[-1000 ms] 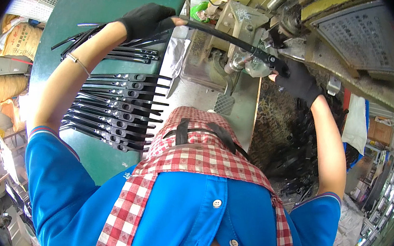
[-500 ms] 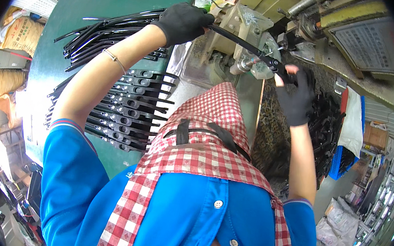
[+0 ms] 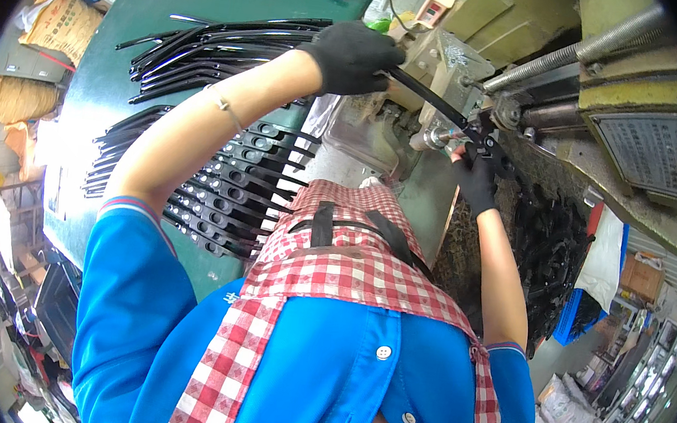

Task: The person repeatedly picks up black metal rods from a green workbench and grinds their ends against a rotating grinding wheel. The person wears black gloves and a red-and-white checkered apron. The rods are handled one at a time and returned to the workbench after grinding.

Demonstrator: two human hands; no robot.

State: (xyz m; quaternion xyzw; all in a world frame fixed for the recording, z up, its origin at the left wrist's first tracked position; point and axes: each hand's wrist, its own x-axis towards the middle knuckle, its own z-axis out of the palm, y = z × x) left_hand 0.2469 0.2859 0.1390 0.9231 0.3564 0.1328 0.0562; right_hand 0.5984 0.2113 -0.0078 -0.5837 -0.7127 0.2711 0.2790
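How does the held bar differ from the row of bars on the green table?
Support: the left hand holds the held bar, while the row of bars lies on the green table. Number: the held bar is single; the row of bars has several, side by side. Both are black and elongated.

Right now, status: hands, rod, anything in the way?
Left hand gripping rod. Right hand at rod's other end, grip unclear. Machine parts close beside right hand.

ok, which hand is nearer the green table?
Left. The left hand is by the right edge of the table, gripping the bar; the right hand is farther right, near the bar's other end.
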